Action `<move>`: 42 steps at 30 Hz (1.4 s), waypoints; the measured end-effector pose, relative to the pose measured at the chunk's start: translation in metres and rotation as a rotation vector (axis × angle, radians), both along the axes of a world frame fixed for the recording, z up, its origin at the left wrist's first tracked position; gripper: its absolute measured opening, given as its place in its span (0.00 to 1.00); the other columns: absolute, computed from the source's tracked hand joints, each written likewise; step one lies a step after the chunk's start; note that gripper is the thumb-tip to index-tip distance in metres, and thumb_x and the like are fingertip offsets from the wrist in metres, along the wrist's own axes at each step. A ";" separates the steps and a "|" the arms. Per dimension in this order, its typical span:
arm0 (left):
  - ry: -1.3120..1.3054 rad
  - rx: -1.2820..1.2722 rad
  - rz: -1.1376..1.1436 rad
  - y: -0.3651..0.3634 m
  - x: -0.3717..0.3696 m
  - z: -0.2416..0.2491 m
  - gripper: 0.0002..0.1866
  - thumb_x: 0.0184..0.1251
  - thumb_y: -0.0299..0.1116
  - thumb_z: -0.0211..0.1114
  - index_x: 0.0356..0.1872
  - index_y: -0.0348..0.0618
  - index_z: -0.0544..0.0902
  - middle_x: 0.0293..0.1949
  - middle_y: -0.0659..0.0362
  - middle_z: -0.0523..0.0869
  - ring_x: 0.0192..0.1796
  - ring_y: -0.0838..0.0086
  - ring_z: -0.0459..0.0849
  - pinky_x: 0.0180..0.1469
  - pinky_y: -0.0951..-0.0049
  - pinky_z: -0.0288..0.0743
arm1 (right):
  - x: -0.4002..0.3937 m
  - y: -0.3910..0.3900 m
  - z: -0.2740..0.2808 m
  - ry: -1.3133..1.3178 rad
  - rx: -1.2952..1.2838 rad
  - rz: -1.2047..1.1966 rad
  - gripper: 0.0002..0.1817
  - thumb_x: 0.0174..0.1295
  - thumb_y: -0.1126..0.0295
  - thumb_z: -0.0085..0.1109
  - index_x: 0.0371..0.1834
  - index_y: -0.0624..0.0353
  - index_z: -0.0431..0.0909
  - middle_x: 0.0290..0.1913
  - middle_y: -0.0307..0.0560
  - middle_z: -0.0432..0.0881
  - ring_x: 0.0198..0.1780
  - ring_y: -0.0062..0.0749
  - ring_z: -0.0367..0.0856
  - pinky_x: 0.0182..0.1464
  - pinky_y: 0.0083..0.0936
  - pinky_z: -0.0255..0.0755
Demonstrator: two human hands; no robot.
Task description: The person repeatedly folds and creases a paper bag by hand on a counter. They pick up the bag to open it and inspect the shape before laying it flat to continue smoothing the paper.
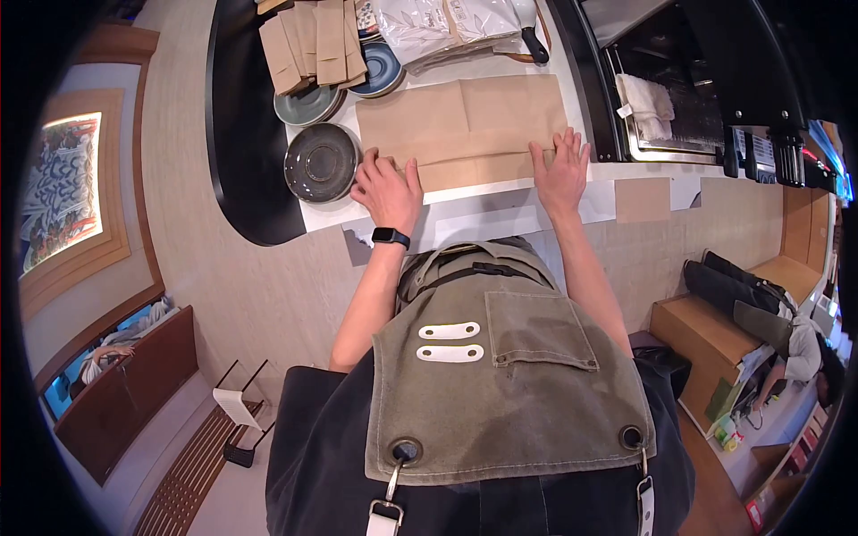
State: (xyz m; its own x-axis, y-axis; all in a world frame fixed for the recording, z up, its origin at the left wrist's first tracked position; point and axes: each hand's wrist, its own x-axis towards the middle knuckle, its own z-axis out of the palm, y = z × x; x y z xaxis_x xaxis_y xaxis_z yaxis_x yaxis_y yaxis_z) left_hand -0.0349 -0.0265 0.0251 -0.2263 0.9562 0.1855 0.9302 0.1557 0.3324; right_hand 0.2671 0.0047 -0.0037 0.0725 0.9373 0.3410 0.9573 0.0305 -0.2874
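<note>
A sheet of brown paper [465, 116] lies flat on the white counter in front of me, creased down its middle and with a fold line along its near edge. My left hand [389, 188], wearing a black watch, rests at the sheet's near left corner with the fingers bent and the thumb apart. At the near right corner, my right hand [561, 174] lies with its fingers spread. Just left of my left hand is a dark round plate [322, 165]. Folded brown paper pieces [308, 45] are piled at the far left, partly over other plates.
Behind the sheet lies a clear plastic package [447, 31] of white printed items, with a black handle [536, 45] beside it. A towel [645, 105] hangs on the appliance at right. The black counter edge [246, 179] curves at left. Another person [795, 348] is at far right.
</note>
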 end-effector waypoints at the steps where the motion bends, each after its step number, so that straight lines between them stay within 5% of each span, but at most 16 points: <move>1: 0.001 -0.001 0.007 0.000 0.001 0.001 0.23 0.79 0.45 0.68 0.62 0.38 0.81 0.70 0.45 0.78 0.73 0.48 0.72 0.70 0.39 0.60 | 0.000 0.001 0.000 0.009 0.024 0.010 0.30 0.78 0.51 0.65 0.67 0.70 0.80 0.77 0.68 0.77 0.81 0.60 0.72 0.86 0.57 0.56; 4: -0.003 0.052 -0.045 0.004 0.006 0.008 0.19 0.77 0.37 0.68 0.64 0.45 0.82 0.68 0.48 0.80 0.71 0.49 0.74 0.69 0.41 0.62 | -0.007 0.003 0.006 0.058 0.096 0.056 0.24 0.79 0.56 0.65 0.66 0.64 0.81 0.77 0.61 0.79 0.81 0.55 0.73 0.86 0.55 0.56; 8: -0.074 0.055 -0.507 0.023 -0.003 -0.005 0.29 0.68 0.25 0.68 0.70 0.58 0.81 0.68 0.55 0.79 0.70 0.50 0.76 0.72 0.46 0.70 | -0.002 0.012 0.012 -0.025 0.075 0.304 0.17 0.78 0.65 0.62 0.66 0.55 0.81 0.77 0.45 0.81 0.83 0.46 0.72 0.86 0.51 0.57; 11: -0.111 -0.015 -0.819 0.042 -0.003 0.001 0.29 0.71 0.26 0.68 0.73 0.57 0.81 0.70 0.53 0.81 0.69 0.49 0.79 0.74 0.48 0.72 | 0.003 0.019 0.022 -0.011 -0.103 0.634 0.22 0.76 0.69 0.58 0.72 0.50 0.78 0.79 0.40 0.79 0.85 0.42 0.69 0.87 0.51 0.56; 15: 0.139 -0.050 -1.000 0.050 -0.012 -0.006 0.35 0.76 0.30 0.63 0.84 0.53 0.68 0.84 0.57 0.70 0.83 0.49 0.70 0.84 0.46 0.65 | -0.001 0.033 0.023 -0.216 -0.108 0.850 0.31 0.74 0.67 0.56 0.82 0.45 0.71 0.84 0.36 0.72 0.87 0.38 0.64 0.91 0.52 0.49; 23: 0.294 -0.214 -0.950 0.033 -0.052 -0.005 0.39 0.80 0.30 0.55 0.90 0.51 0.57 0.91 0.60 0.57 0.90 0.51 0.57 0.89 0.40 0.54 | 0.015 0.036 0.025 -0.559 -0.146 0.854 0.37 0.75 0.68 0.53 0.89 0.47 0.61 0.88 0.36 0.65 0.90 0.36 0.59 0.92 0.51 0.49; 32: 0.226 -0.288 -0.865 0.008 -0.094 -0.004 0.39 0.79 0.27 0.52 0.90 0.45 0.54 0.91 0.55 0.55 0.91 0.49 0.54 0.90 0.42 0.50 | 0.065 0.031 0.019 -0.392 -0.251 0.699 0.40 0.71 0.74 0.54 0.89 0.62 0.58 0.89 0.52 0.63 0.90 0.45 0.58 0.91 0.51 0.49; 37: 0.214 -0.308 -0.843 0.008 -0.088 -0.001 0.39 0.79 0.27 0.50 0.90 0.45 0.54 0.91 0.54 0.55 0.91 0.49 0.52 0.91 0.42 0.48 | -0.012 0.014 0.029 -0.261 -0.165 0.645 0.40 0.76 0.60 0.56 0.87 0.67 0.58 0.88 0.60 0.63 0.90 0.53 0.56 0.91 0.52 0.45; 39: 0.227 -0.312 -0.848 0.008 -0.087 0.000 0.39 0.80 0.27 0.50 0.91 0.45 0.53 0.91 0.54 0.55 0.91 0.48 0.52 0.91 0.42 0.48 | -0.068 0.000 0.036 0.007 -0.244 0.758 0.42 0.80 0.51 0.54 0.87 0.67 0.58 0.88 0.59 0.62 0.91 0.50 0.55 0.91 0.52 0.43; 42: 0.194 -0.283 -0.853 0.007 -0.088 -0.002 0.41 0.76 0.23 0.51 0.90 0.44 0.54 0.91 0.53 0.55 0.91 0.49 0.52 0.91 0.43 0.47 | -0.099 -0.006 0.026 -0.036 -0.301 0.787 0.46 0.79 0.44 0.55 0.88 0.66 0.57 0.90 0.58 0.58 0.92 0.46 0.52 0.92 0.51 0.41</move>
